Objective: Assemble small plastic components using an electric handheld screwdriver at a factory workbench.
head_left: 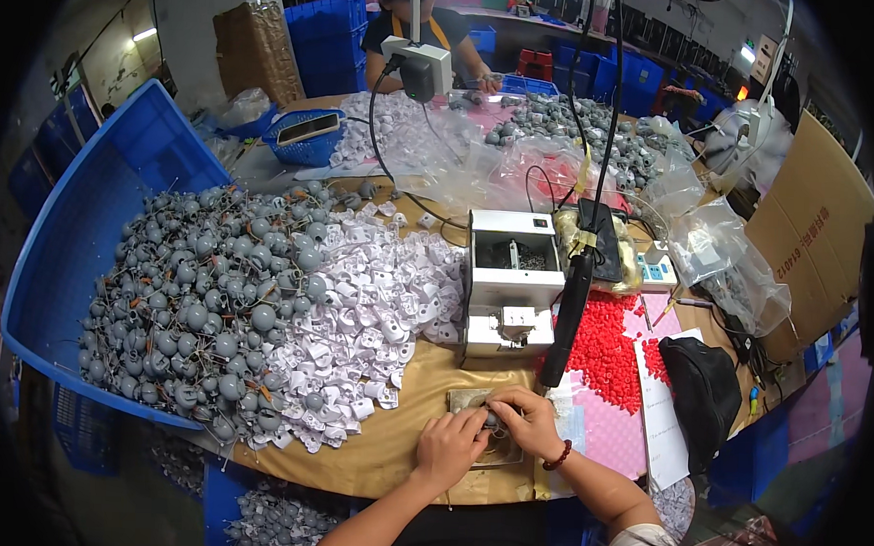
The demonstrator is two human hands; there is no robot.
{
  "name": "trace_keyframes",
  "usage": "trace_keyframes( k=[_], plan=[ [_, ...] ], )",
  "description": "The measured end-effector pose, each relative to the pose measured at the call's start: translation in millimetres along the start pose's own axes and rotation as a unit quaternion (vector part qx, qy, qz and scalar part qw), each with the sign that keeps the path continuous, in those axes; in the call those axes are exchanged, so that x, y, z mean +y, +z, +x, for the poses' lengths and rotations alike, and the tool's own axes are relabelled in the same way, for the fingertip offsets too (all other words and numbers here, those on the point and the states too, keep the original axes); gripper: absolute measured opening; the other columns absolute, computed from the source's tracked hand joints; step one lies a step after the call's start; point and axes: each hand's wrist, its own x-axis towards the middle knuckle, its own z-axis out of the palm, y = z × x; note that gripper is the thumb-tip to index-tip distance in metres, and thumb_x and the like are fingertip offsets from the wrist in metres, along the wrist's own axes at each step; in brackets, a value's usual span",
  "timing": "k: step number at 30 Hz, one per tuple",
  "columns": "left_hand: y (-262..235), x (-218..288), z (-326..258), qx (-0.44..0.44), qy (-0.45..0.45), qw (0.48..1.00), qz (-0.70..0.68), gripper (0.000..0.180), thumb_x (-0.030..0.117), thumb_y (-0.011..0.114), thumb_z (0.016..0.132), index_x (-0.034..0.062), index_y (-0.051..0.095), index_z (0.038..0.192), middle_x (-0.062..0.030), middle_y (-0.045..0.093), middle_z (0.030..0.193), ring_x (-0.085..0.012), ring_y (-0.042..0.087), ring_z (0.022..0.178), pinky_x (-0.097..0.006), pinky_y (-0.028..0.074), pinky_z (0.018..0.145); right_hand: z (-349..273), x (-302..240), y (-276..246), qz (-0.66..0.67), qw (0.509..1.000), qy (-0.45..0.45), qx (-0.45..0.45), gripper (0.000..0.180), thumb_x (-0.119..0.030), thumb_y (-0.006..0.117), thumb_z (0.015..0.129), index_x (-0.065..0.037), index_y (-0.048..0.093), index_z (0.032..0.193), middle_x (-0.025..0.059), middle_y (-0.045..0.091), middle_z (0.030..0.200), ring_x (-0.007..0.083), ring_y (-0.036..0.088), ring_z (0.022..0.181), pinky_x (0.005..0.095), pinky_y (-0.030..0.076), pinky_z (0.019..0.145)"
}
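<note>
My left hand and my right hand meet at the table's near edge, fingers closed around a small grey domed part. My fingers cover most of it. Under them lies a flat, squarish metal plate on the tan table covering. Just above my right hand hangs a black electric screwdriver, apart from my fingers. Behind the plate stands a white screw feeder with a dark tray of small screws.
Left, a tilted blue bin spills grey wired domes beside white plastic pieces. Small red parts, a black pouch and a cardboard box lie right. A person works across the table.
</note>
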Motion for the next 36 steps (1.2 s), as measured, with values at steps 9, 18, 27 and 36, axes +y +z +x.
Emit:
trace_keyframes(
  k=[9,18,27,36],
  plan=[
    [0.2,0.1,2.0,-0.002,0.009,1.0,0.012,0.036,0.022,0.076,0.082,0.0143,0.068,0.116,-0.0005,0.068,0.102,-0.0228,0.064,0.082,-0.039,0.047,0.071,6.6,11.3,18.4,0.363,0.919,0.149,0.031,0.015,-0.014,0.053,0.107,0.0,0.058,0.108,0.0159,0.069,0.105,0.0235,0.07,0.096,0.0358,0.056,0.088],
    [0.9,-0.3,4.4,-0.001,0.026,1.0,0.014,0.037,0.021,0.075,0.083,0.0157,0.068,0.119,0.0005,0.068,0.101,-0.0216,0.064,0.081,-0.037,0.047,0.07,16.1,18.6,20.4,0.532,0.807,0.234,0.101,0.017,-0.018,0.045,0.11,-0.004,0.052,0.105,0.0183,0.068,0.104,0.0291,0.07,0.092,0.0413,0.058,0.083],
    [-5.3,-4.2,1.4,-0.009,0.015,0.998,-0.055,0.037,0.018,0.077,0.083,0.0135,0.07,0.12,-0.0025,0.071,0.103,-0.0221,0.068,0.084,-0.038,0.053,0.073,13.4,30.6,16.4,0.623,0.728,0.274,0.08,0.017,-0.019,0.048,0.109,-0.005,0.057,0.107,0.018,0.067,0.11,0.0299,0.067,0.103,0.0457,0.056,0.09],
    [-145.6,-38.4,-96.0,-0.276,-0.086,0.957,0.01,0.034,0.024,0.073,0.087,0.0185,0.069,0.121,-0.0042,0.071,0.098,-0.0273,0.069,0.08,-0.04,0.055,0.072,16.6,16.8,-73.6,0.029,0.999,0.021,0.019,0.01,-0.009,0.063,0.1,0.0,0.065,0.104,0.0123,0.071,0.104,0.0216,0.071,0.09,0.0331,0.056,0.075]
  ],
)
